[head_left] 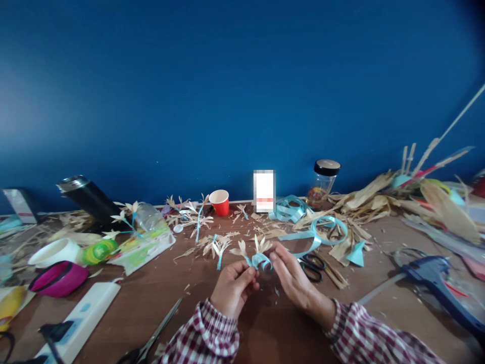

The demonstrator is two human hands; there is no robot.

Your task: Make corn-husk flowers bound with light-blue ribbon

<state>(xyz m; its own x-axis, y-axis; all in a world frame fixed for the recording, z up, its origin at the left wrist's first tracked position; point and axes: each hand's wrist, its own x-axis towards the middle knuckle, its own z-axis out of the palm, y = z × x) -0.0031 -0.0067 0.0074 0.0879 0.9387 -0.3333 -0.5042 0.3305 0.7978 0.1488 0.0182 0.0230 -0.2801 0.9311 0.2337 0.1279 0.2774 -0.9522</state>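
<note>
both hands sit low in the middle of the frame. the left hand [233, 285] has its fingertips pinched narrow on a curl of glossy pale blue ribbon [262, 261], and the right hand [293, 278] pinches the same curl from the other side. the ribbon wraps the base of one dry husk flower [259, 246] with thin pointed petals, held just above the brown table [265, 333]. two pairs of scissors lie near: black-handled scissors [312, 266] just right of the hands, long scissors [151, 339] at lower left. further back stand one red paper cup [220, 202] and one glass jar [324, 184] with a black lid. one blue glue gun [435, 278] lies at right.
</note>
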